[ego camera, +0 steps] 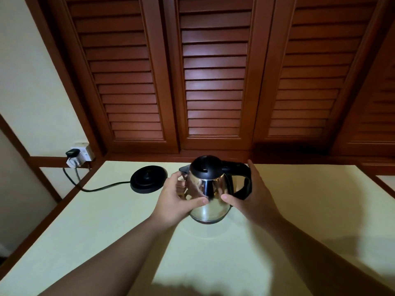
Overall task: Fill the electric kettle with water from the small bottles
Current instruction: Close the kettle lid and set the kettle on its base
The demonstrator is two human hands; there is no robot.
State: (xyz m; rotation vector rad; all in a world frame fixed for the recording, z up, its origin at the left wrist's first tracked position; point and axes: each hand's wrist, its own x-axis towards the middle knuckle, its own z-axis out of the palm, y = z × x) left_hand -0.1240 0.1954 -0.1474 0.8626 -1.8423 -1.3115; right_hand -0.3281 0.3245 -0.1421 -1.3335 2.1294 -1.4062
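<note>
— Which step was in hand?

— The polished steel electric kettle with the black plastic lid and handle [208, 189] was being held on the pale green tabletop [299, 210], off its round black power base [148, 179], which lay just beside it to the left. The step was judged to be the positioning of the kettle, ahead of any filling.

— How was the grip formed?

— The left hand [178, 201] was curled round the steel body below the spout, thumb laid across the front. The right hand [253, 198] was wrapped about the handle side, thumb pressed to the body. Both were closed on the kettle.

— Were the small bottles seen?

— None were in view. The lid was shut, and no water level could be told.

— What was called for next?

— It was judged that the lid had to be opened, a hand freed, and a bottle fetched. The base's black cord [96, 188] was seen running to the white wall socket [80, 155].
</note>
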